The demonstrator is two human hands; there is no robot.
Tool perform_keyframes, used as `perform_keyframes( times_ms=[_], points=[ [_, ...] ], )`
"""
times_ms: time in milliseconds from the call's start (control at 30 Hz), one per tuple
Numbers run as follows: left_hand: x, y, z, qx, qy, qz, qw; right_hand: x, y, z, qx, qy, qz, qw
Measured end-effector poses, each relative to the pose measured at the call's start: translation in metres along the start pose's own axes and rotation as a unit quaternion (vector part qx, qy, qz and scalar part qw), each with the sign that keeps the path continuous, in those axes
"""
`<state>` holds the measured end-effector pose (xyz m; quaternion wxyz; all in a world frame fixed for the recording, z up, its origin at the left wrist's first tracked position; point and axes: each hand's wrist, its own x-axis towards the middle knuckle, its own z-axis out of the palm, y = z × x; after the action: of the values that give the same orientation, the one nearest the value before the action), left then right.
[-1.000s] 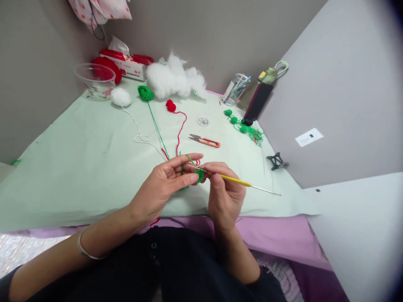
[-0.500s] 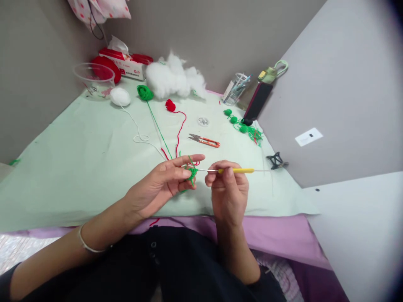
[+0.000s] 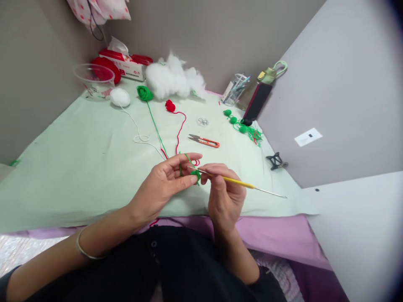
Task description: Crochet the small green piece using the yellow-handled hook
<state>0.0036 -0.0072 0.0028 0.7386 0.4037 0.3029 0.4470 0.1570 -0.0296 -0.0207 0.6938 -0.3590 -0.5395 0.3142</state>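
My left hand (image 3: 168, 178) pinches a small green crochet piece (image 3: 195, 175) between thumb and fingers, with green yarn running over its raised index finger. My right hand (image 3: 225, 193) is closed round the yellow grip of a double-ended crochet hook (image 3: 239, 181). The hook's left tip lies at the top of the green piece, beside the yarn strand; its other metal end slants down to the right. From the left hand the strand leads back to a green yarn ball (image 3: 145, 93). A bit of red yarn (image 3: 195, 162) shows just behind the fingers.
Orange-handled thread snips (image 3: 204, 141) and a small clear dish (image 3: 203, 121) lie beyond my hands. Further back are a red yarn ball (image 3: 170, 106), a white yarn ball (image 3: 120, 97) and white stuffing (image 3: 174, 79). Green crocheted pieces (image 3: 233, 120) lie right, near a leaning phone (image 3: 258, 101).
The hook has tilted, its right end swinging down and its left tip moving further left past the green piece. My left hand has turned slightly, its thumb now lower.
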Motion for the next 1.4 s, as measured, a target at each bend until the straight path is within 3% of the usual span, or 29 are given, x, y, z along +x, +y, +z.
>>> perform_keyframes(
  times_ms=[267, 467, 633, 767, 1100, 1400],
  points=[
    [-0.002, 0.003, -0.001, 0.035, 0.017, 0.023, 0.999, 0.006, 0.001, 0.000, 0.078, 0.042, 0.054, 0.995],
    [-0.004, 0.005, -0.002, 0.062, 0.006, 0.010, 0.998, 0.011, -0.001, -0.004, 0.117, -0.017, 0.069, 0.991],
    [-0.004, 0.005, -0.003, 0.070, 0.010, 0.015, 0.997, 0.006, -0.006, -0.008, 0.034, -0.020, 0.027, 0.999],
    [-0.005, 0.005, -0.004, 0.093, 0.014, 0.040, 0.995, 0.002, -0.010, -0.009, -0.023, -0.029, -0.049, 0.998],
    [-0.005, 0.009, 0.003, 0.118, 0.044, 0.055, 0.991, -0.001, -0.009, -0.003, -0.158, -0.030, -0.183, 0.970],
    [-0.007, 0.007, 0.002, 0.144, 0.063, 0.071, 0.985, -0.002, -0.006, -0.009, -0.169, -0.056, -0.182, 0.967]
  ],
)
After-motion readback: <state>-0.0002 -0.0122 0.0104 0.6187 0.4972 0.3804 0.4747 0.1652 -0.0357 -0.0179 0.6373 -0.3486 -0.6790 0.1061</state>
